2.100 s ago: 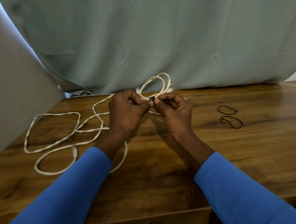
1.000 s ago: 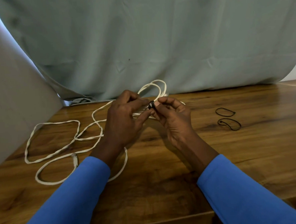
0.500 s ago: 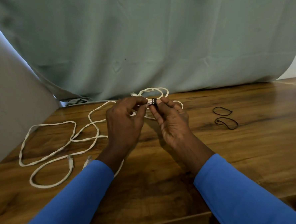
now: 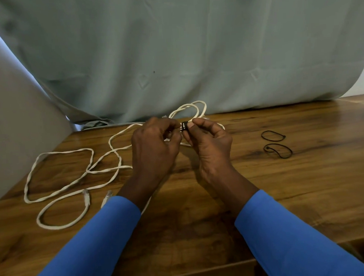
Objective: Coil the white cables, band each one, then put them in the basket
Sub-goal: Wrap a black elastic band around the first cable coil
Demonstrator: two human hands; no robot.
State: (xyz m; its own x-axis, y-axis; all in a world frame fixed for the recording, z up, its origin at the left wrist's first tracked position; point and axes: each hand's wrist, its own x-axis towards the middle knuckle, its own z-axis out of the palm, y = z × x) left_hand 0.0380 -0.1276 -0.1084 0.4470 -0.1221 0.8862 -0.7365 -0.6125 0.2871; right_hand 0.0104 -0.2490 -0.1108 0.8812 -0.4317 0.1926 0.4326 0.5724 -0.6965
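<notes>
Now gripping coiled cable (image 4: 196, 107) in left hand (image 4: 156, 150), pinching black band (image 4: 184, 126) on it with right hand (image 4: 211, 146) fingers, well left of spare bands (image 4: 273, 136). Keep loops bunched; stretch band evenly, twist, double over.

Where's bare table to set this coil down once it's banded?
Bare wooden table right of the right hand, nearer than the two black elastic bands; also the near strip between the blue sleeves. The left side is crowded by the loose white cable.
</notes>
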